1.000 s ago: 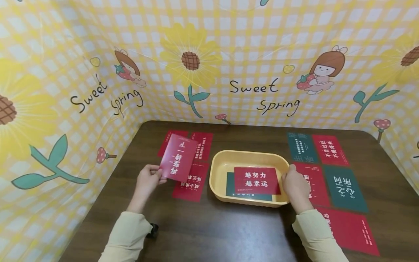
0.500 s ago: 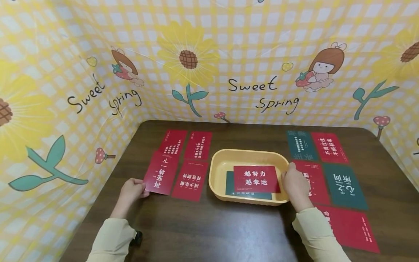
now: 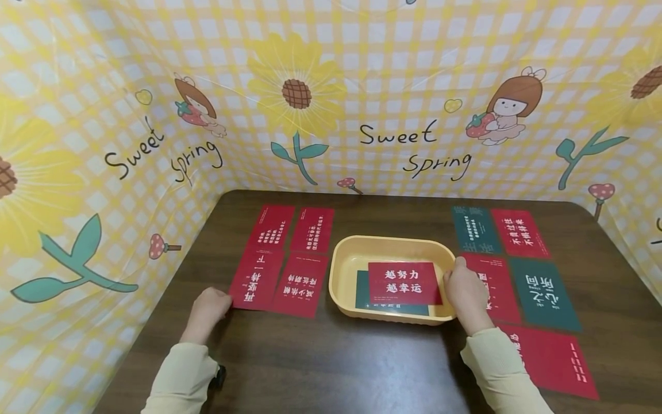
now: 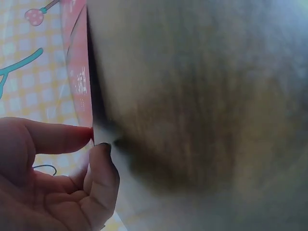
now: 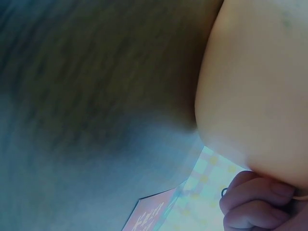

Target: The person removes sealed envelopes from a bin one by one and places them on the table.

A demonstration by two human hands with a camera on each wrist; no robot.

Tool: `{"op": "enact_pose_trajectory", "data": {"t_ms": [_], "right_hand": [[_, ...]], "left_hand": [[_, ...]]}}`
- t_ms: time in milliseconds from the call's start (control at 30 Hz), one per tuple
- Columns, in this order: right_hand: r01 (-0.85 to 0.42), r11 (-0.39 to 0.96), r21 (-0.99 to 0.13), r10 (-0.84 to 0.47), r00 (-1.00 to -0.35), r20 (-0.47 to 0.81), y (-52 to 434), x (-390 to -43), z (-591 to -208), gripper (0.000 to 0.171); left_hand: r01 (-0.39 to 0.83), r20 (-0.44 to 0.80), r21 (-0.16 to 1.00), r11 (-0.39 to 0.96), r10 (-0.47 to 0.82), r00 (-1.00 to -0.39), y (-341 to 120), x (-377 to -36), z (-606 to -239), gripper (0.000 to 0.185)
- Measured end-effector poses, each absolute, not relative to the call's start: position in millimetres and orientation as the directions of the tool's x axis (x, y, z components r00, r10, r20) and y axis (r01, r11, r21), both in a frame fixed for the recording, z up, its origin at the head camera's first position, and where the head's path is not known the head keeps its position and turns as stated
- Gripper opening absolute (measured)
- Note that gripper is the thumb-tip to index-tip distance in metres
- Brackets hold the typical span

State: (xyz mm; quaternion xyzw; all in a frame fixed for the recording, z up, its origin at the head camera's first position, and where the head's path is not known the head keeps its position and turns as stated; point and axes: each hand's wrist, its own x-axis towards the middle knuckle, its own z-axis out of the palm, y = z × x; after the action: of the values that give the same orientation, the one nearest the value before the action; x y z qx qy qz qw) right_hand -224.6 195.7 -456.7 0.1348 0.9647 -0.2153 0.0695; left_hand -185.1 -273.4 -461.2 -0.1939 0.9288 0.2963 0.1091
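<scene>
My left hand pinches the near-left corner of a red card with white lettering, which lies on the table at the left. In the left wrist view, thumb and finger meet at the edge of that card. To its right is another red card, and two more red cards lie behind. My right hand grips the right rim of a yellow plastic tray. Inside the tray, a red card lies over a green card. In the right wrist view the fingers are curled beside the tray.
On the right side of the brown wooden table lie several red and green cards, among them a green card and a large red card. A yellow checked cloth with flower prints hangs behind and on the left.
My left hand has brought the red card left and down, from above the other cards onto the table in front of the far-left card. The right hand stays on the tray.
</scene>
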Motion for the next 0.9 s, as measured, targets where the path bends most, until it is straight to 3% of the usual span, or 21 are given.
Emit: {"op": "enact_pose_trajectory", "data": {"t_ms": [267,733,900], "right_hand": [[0.285,0.874,-0.393,0.228,-0.956,-0.186,194.5,-224.4,-456.4,0.029],[0.286,0.868,-0.405,0.226,-0.955,-0.191,193.0,-224.1,-457.5,0.032],[0.299,0.871,-0.389,0.238,-0.951,-0.197,193.8,-223.7,-456.0,0.031]], "left_hand": [[-0.406,-0.294,0.458,0.790,-0.297,-0.909,-273.1,-183.3,-464.3,0.040],[-0.416,-0.290,0.343,0.842,-0.326,-0.900,-260.1,-183.4,-455.8,0.032],[-0.381,-0.168,0.341,0.860,-0.343,-0.924,-236.7,-189.7,-455.6,0.038]]}}
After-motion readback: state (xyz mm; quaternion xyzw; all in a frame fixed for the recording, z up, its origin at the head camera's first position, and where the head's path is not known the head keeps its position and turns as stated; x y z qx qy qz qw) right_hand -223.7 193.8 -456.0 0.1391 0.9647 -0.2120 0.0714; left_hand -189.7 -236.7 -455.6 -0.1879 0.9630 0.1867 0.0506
